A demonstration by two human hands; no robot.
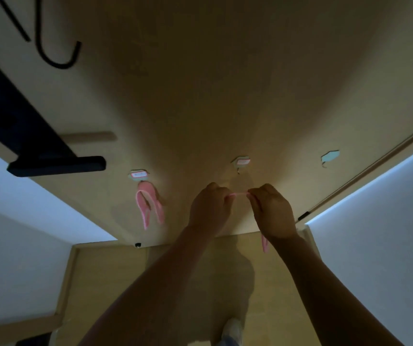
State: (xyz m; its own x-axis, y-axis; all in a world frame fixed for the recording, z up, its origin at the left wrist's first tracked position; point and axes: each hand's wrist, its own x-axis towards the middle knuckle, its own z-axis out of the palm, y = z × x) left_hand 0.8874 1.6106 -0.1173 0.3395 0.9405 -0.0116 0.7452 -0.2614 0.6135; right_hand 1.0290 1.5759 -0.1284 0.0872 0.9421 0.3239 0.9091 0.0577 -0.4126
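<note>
pink band [237, 194], thin and soft-looking, is stretched level between the two hands just below the middle label [241, 161] on the tan wall panel [225, 83]. the left hand [209, 208] pinches one end with curled fingers, below and to the left of that label. the right hand [272, 211] pinches the other end the same way, below and to the right of it. a loose pink tail [264, 242] hangs under the right wrist, further below the label. a small hook [238, 171] sits right under the label, just above the stretched band and apart from it.

left of the middle label, a second label [138, 174] has a matching pink headband with long ears [148, 208] hanging beneath it. right of the middle label is a pale blue label [330, 156], and far to the left is a black door handle [58, 164].

the step in hand looks like hanging the band on the hook: it is held and lined up, but not yet on. the next move probably calls for lifting both hands a little toward the label, keeping the span taut so it passes over the hook's tip, then easing the pinch so the band settles. the hook is small and the light is dim, so aim matters.
</note>
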